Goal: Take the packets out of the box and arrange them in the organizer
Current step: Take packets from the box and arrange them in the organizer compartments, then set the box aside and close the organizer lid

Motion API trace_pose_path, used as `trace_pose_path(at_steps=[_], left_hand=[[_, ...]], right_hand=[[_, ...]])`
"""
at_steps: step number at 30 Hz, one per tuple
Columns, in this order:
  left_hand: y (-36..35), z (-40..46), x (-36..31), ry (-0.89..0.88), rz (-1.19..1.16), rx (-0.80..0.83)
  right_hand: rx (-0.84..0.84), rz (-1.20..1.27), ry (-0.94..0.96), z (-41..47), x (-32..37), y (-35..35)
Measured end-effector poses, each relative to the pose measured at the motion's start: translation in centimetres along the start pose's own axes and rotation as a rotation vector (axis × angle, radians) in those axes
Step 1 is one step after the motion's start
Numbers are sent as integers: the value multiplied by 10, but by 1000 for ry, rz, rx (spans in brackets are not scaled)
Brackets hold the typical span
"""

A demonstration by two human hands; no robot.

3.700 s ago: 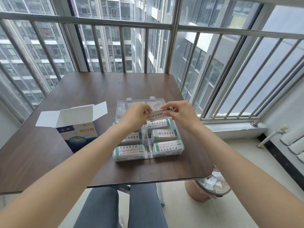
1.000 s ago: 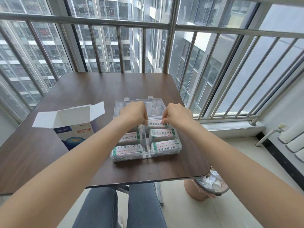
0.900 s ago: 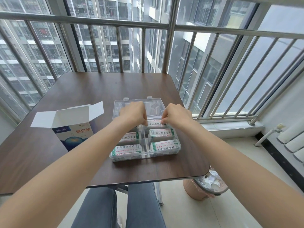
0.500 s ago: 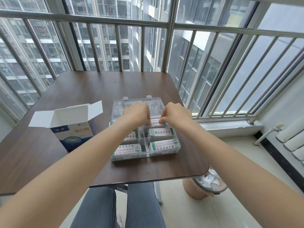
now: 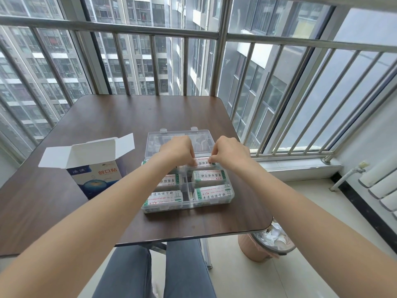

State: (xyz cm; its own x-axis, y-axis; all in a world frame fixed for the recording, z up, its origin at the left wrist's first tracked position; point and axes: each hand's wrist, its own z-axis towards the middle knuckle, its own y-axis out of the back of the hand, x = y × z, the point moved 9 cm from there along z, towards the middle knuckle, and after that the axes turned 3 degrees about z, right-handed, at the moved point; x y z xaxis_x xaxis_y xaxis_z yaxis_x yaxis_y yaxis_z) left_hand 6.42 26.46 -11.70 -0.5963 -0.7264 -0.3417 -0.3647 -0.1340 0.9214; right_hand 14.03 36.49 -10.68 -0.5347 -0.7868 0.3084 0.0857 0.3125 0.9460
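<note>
Bench (image 5: 120, 125): dark wood, by railed windows.
Box (image 5: 94, 168): at 9 o'clock from the organizer, upright, flaps open.
Organizer (image 5: 211, 201): clear, lid back at 12 o'clock; packets fill its near compartments.
Left hand (image 5: 178, 150): grip pinching the far packet's left end.
Right hand (image 5: 228, 152): grip pinching its right end.
Packet (image 5: 202, 163): in the far right compartment, 12 o'clock side.

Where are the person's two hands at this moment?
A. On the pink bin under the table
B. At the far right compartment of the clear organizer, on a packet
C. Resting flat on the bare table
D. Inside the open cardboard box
B: the left hand and the right hand both pinch a packet at the far right compartment of the clear organizer; the cardboard box stands apart to the left.
</note>
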Motion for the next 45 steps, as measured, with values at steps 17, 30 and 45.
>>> trace_pose_path(at_steps=[17, 30, 45], left_hand=[[86, -82, 17, -249, -112, -481], [76, -118, 185, 78, 9, -218], [109, -180, 132, -414, 214, -1046]], right_hand=[[-111, 291, 287, -33, 66, 30], [-52, 261, 570, -70, 188, -8], [-398, 222, 929, -133, 205, 28]])
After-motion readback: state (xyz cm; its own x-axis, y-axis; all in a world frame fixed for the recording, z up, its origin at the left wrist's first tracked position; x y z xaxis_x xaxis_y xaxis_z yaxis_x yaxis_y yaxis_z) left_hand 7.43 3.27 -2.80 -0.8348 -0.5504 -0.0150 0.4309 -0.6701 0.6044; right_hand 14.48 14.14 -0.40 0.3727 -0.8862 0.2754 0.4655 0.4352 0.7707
